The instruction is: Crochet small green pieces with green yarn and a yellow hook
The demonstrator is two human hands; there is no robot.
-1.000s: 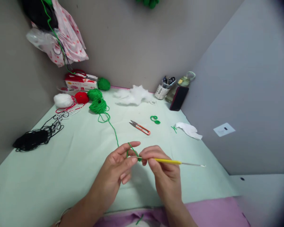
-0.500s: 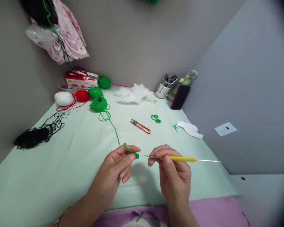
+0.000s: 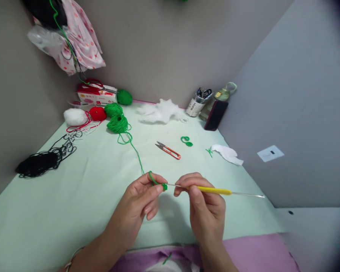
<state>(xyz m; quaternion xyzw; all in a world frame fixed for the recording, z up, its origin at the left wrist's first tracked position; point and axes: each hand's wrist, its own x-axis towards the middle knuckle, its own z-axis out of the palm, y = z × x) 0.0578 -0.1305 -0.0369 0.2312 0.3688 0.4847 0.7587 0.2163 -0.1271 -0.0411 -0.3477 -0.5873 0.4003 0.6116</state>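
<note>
Between the thumb and fingers of my left hand [image 3: 140, 200] is pinched a small green crochet piece [image 3: 164, 186]. Green yarn loops over that hand's index finger and runs back to a wound green yarn bundle [image 3: 117, 124]. My right hand [image 3: 205, 206] grips a crochet hook [image 3: 214, 190] by its yellow handle, with a metal shaft at both ends. The hook's left tip meets the green piece; whether it is inside a stitch I cannot tell. Beyond the hands lie orange thread snips [image 3: 168, 150] and a small curled green crochet piece [image 3: 187, 141].
At left lie black yarn [image 3: 38, 164], a white yarn ball [image 3: 75, 117] and a red one [image 3: 98, 113]. White stuffing [image 3: 161, 111] sits at the back. A pen cup [image 3: 195, 107], a phone [image 3: 216, 115] and white paper [image 3: 227, 154] are on the right. Partition walls enclose the table.
My right hand has moved slightly left, bringing the hook's tip from a small gap away up to the green piece. My left hand stays nearly still, holding the piece.
</note>
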